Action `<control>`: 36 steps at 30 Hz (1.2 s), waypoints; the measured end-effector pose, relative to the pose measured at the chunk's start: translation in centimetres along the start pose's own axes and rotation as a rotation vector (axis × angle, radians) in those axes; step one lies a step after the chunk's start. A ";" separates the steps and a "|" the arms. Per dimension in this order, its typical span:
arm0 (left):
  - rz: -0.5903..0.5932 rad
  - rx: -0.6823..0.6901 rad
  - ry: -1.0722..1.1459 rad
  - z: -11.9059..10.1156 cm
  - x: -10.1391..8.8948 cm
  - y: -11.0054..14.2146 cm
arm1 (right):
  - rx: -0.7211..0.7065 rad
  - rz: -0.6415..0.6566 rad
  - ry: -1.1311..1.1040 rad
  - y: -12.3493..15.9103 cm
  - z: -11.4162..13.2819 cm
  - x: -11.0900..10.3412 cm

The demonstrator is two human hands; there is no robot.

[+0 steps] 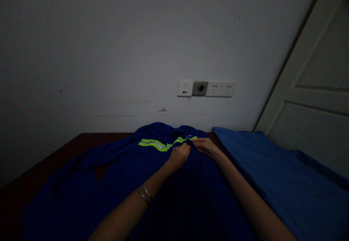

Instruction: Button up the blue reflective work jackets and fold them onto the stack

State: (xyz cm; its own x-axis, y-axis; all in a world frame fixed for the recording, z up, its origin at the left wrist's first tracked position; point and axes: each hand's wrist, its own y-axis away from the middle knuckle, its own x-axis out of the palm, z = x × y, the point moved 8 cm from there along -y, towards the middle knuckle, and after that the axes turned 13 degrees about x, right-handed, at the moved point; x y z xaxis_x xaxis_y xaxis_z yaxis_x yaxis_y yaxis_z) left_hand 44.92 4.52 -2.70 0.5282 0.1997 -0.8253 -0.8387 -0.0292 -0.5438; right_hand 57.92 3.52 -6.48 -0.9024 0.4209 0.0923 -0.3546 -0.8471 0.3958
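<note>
"Placement of the work jacket point(131, 168): where was it?"

"It was spread over the dark red tabletop point(95, 138), its far end near the wall point(136, 52). The flat support presumably took the weight of the garment and freed both hands for the front."

"State of the left hand point(179, 155)?"

"Closed, with the fingers curled down on the jacket front, just below the yellow-green reflective strip point(155, 145). It gripped a small portion of fabric, probably to steady the edge. A bracelet point(144, 193) encircled that forearm, clear of the fingers."

"And the right hand point(205, 146)?"

"Partly open. Its fingers were extended, slightly bent, with the tips at the fabric beside the left hand. Whether they pinched it could not be determined. The close spacing suggested that both hands served one small section."

"Adjacent items?"

"A lighter blue cloth point(275, 168) lay on the right, apart from the hands, leaving the jacket front accessible."
</note>
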 end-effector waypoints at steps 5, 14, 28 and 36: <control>0.054 0.044 -0.022 -0.6 -0.1 -0.1 | 0.020 -0.034 0.043 0.4 0.1 0.1; 0.068 0.104 -0.067 -1.1 0.2 -0.1 | 0.036 -0.051 0.207 1.5 0.8 1.0; -0.115 0.090 -0.127 -2.6 -4.7 -1.3 | -0.053 -0.169 0.367 1.5 2.3 0.7; 0.001 -0.282 0.142 0.0 -1.7 -1.5 | -0.136 -0.188 0.396 1.2 2.5 1.0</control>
State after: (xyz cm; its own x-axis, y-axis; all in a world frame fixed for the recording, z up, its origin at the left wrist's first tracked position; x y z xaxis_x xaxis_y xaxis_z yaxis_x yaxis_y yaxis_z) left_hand 45.33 4.21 -0.50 0.5569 0.0611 -0.8283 -0.7802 -0.3035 -0.5470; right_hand 57.20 3.74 -3.68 -0.8341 0.4371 -0.3366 -0.5260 -0.8141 0.2463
